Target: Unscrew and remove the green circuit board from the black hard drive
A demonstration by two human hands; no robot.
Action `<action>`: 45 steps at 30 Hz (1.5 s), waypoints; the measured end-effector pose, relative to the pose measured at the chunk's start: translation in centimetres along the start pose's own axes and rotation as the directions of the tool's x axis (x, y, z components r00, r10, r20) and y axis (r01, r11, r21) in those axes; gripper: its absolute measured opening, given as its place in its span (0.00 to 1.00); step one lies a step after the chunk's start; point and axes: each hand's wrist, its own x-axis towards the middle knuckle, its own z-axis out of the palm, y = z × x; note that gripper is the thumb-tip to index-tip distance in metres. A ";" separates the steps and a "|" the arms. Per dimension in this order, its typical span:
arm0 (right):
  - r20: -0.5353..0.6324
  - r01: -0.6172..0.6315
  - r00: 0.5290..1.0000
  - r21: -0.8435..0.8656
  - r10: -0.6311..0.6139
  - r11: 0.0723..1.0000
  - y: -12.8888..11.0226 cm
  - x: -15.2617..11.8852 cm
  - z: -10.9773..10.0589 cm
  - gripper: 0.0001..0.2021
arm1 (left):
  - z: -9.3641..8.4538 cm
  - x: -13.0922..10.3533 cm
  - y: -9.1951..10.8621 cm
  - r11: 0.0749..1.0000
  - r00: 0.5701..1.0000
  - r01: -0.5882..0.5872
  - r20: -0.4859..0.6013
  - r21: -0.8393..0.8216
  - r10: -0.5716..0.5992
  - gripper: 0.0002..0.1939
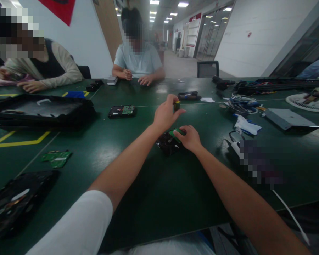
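My left hand point(166, 114) is raised just above the table, its thumb and fingers closed around the short yellow-and-black handle of what looks like a screwdriver point(177, 105); the shaft cannot be made out. Below it a black hard drive point(168, 143) lies on the green table point(149, 198). At the drive's upper right, my right hand point(190, 138) grips a green circuit board point(175, 134), thumb on top and fingers curled around the far side. Whether the board is still attached to the drive cannot be told.
Another hard drive point(122, 111) lies ahead, with loose green boards point(57, 158) and a larger black drive point(18, 198) on the left. Black trays point(42, 111) are stacked beyond. Cables point(243, 103), a metal case point(289, 118) and a power strip point(238, 150) lie right. Two people sit opposite.
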 end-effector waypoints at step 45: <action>-0.008 -0.006 1.000 0.016 0.006 1.000 -0.2 -0.1 -0.1 0.18 | -0.2 -0.2 0.4 0.997 0.999 -0.002 0.043 0.074 -0.001 0.21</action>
